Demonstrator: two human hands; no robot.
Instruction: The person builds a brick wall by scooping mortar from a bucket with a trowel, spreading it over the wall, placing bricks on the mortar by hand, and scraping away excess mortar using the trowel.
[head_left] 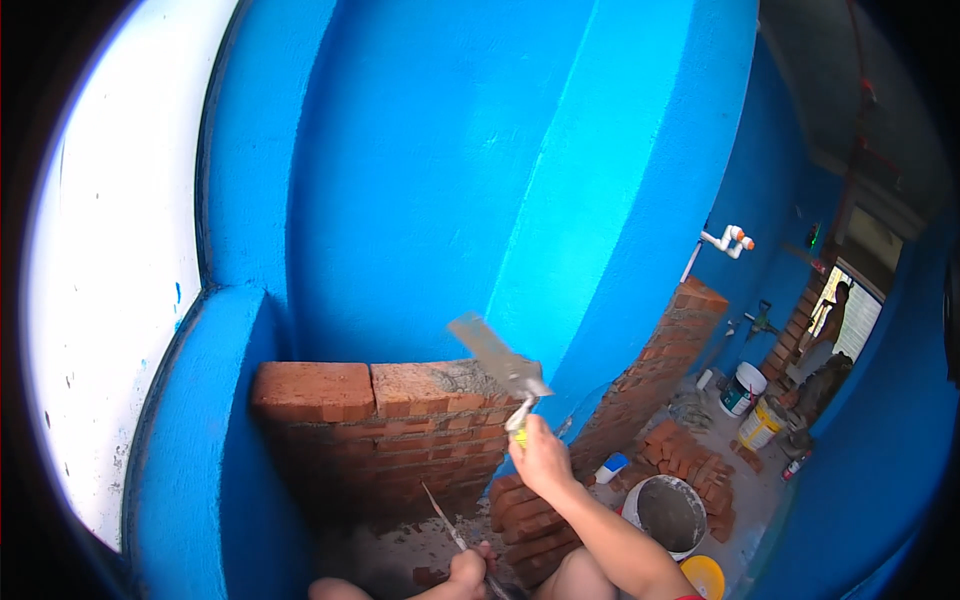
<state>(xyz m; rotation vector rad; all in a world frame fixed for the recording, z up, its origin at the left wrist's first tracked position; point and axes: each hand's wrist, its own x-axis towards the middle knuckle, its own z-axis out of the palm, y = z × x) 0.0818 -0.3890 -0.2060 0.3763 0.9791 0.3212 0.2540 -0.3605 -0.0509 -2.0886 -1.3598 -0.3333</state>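
My right hand [543, 458] grips the yellow handle of a trowel [500, 355]. Its flat grey blade tilts up and to the left, over the right end of a low brick wall [400, 445]. Grey mortar [465, 377] lies on that end of the wall's top course, close to the blade. Low near the bottom edge, my left hand [468, 568] is closed round a long thin pointed tool [440, 515]. The tool's tip points up and left toward the wall's foot; its exact kind does not show.
Blue walls [430, 180] rise behind the brickwork. Stacked bricks [525, 520] and a bucket of grey mortar [668, 515] stand to the right, with a yellow round container [704, 577] nearby. Further back are a white bucket [743, 390], a second brick wall [655, 365] and another person [828, 325].
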